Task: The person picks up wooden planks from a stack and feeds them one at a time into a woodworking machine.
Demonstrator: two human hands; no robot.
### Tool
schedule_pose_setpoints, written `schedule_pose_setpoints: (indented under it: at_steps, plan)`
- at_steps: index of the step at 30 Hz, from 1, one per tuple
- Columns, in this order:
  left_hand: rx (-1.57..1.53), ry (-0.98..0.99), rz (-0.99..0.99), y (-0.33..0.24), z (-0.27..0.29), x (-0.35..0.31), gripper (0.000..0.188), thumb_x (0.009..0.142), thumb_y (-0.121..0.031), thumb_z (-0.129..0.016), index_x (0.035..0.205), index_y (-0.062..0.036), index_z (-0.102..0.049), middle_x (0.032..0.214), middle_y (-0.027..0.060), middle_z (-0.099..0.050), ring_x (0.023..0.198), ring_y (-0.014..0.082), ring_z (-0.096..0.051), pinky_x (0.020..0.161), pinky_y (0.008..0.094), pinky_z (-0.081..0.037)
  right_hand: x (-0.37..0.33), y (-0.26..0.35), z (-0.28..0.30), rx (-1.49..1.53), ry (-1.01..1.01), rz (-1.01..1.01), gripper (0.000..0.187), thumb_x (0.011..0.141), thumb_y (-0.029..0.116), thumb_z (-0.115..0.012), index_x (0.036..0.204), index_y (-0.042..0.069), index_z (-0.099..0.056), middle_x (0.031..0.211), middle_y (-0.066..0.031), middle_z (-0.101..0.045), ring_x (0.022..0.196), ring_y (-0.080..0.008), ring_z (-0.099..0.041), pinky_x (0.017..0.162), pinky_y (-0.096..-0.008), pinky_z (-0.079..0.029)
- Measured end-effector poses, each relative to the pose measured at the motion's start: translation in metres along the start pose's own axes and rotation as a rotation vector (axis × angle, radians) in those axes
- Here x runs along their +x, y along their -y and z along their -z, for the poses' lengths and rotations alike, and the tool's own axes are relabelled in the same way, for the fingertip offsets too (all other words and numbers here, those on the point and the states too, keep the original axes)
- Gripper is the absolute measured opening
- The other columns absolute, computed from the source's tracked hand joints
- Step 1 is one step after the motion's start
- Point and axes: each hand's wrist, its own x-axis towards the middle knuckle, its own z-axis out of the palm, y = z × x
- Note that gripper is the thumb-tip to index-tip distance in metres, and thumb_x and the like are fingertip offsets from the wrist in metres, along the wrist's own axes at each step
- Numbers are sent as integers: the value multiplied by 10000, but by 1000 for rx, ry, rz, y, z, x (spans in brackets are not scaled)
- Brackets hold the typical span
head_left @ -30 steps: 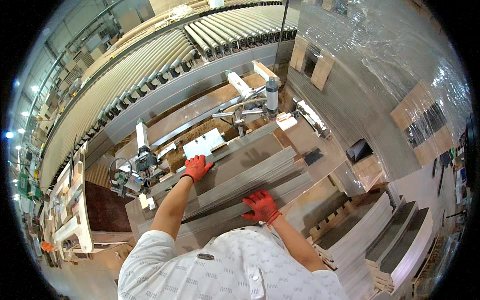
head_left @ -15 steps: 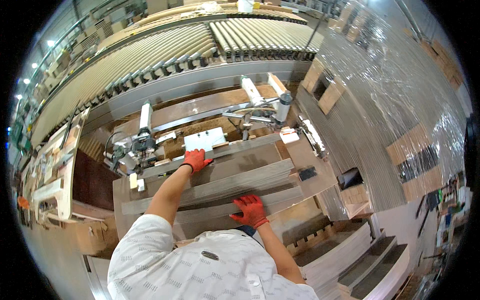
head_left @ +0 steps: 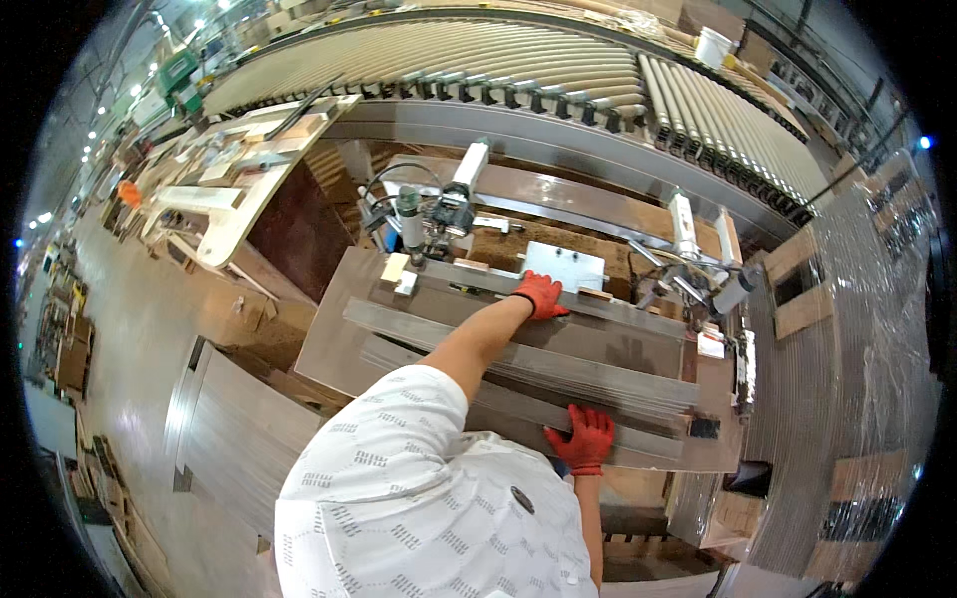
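Note:
My left hand (head_left: 541, 296), in a red glove, grips a long grey board strip (head_left: 633, 312) along the far side of the worktable (head_left: 344, 289). Its fingers are bent over the strip's top and its thumb is on the near side. A pale metal plate (head_left: 563, 261) lies just beyond those fingers. My right hand (head_left: 583, 441), also red-gloved, rests with fingers spread on a strip (head_left: 648, 440) at the table's near edge. Between my hands lies a pile of similar long strips (head_left: 598, 374), slightly fanned at the left end.
Machine heads with cylinders and hoses stand at the far left (head_left: 439, 214) and far right (head_left: 698, 274). Behind runs a roller conveyor (head_left: 498, 65). A film-wrapped board stack (head_left: 847, 369) rises at the right. A cluttered wooden bench (head_left: 234, 204) and leaning panels (head_left: 249, 429) are at the left.
The view has swung to the left, so the table and both hands appear further right. Both hands keep nearly the same places on the strips.

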Motion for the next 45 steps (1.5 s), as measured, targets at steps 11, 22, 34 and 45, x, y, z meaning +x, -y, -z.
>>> schedule_pose_setpoints:
  at_steps: [11, 22, 34, 45]
  plan:
    - [-14, 62, 40, 11, 0, 14, 794, 990, -734, -627, 1442, -81, -623, 1404, 239, -664, 1353, 414, -607, 1172, 587, -367, 13, -3, -5, 10, 19, 22, 708, 808, 693, -819, 1245, 139, -754, 1240, -117, -730, 1188, -365, -652, 1111, -594, -448]
    - [-6, 42, 19, 16, 2, 16, 793, 986, -739, -630, 1423, -77, -632, 1387, 246, -666, 1344, 436, -606, 1169, 592, -371, 13, -5, -13, 3, 36, 2, 721, 810, 685, -816, 1277, 141, -736, 1231, -123, -732, 1146, -357, -669, 1096, -584, -457]
    - [20, 54, -8, 19, 15, 19, 739, 1044, -694, -588, 1412, -54, -619, 1362, 251, -660, 1296, 450, -619, 1121, 598, -395, 32, -10, -13, 13, -17, 54, 715, 774, 666, -854, 1256, 152, -734, 1215, -110, -724, 1141, -357, -667, 1099, -589, -467]
    - [3, 27, 26, 6, -2, 7, 781, 989, -726, -629, 1424, -77, -630, 1393, 239, -662, 1328, 431, -614, 1162, 588, -365, 5, -7, -9, 1, -1, 32, 708, 804, 676, -833, 1275, 156, -739, 1218, -111, -732, 1138, -351, -672, 1093, -570, -469]
